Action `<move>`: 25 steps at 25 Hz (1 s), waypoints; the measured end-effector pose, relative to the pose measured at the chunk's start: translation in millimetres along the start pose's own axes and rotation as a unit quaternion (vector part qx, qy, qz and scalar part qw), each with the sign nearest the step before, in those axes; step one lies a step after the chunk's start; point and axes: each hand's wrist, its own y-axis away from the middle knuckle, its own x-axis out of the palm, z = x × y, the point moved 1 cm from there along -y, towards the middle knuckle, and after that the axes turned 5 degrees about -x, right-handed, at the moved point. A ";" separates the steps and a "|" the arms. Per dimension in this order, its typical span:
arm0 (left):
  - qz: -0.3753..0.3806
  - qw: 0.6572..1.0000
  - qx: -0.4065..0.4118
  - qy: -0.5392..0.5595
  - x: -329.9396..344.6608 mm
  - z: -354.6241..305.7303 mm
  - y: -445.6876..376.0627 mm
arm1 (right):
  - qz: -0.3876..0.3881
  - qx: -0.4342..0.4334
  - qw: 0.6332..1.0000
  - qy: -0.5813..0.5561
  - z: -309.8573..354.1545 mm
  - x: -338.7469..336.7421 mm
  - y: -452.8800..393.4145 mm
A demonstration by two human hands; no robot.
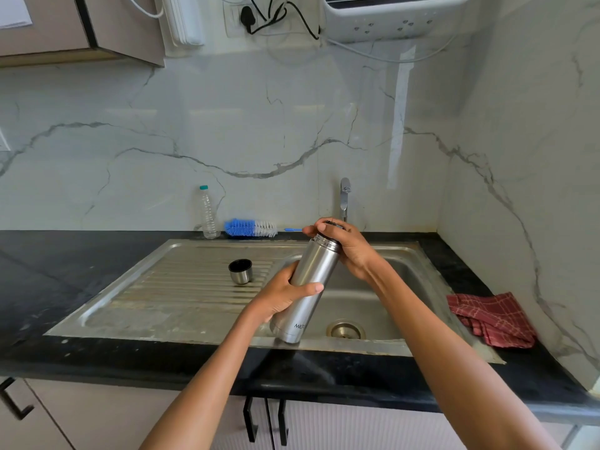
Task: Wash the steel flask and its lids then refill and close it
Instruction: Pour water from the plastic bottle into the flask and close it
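The steel flask [308,287] stands tilted over the sink's front rim, its top leaning away to the right. My left hand [285,293] is wrapped around its middle. My right hand [344,245] grips the dark inner lid [332,224] at the flask's mouth, and the fingers hide most of that lid. The steel outer cap [240,271] sits mouth up on the ribbed drainboard [181,287], left of the flask.
The sink basin [373,297] with its drain [345,330] lies under my right arm, and the tap [344,196] stands behind it. A blue-and-white bottle brush [250,228] and a clear plastic bottle [207,212] rest at the back. A red checked cloth [490,318] lies on the right counter.
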 end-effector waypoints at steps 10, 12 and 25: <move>-0.176 0.980 0.014 -0.090 19.3 2.2 3.1 | -0.160 -0.038 0.982 0.091 -1.2 29.6 -4.9; -0.182 0.979 0.012 -0.095 13.3 2.1 4.9 | -0.140 -0.037 0.984 0.105 -2.7 33.5 -8.4; -0.355 0.934 -0.030 0.040 -116.3 40.2 50.4 | 0.014 0.046 0.972 0.232 -94.8 69.8 -42.2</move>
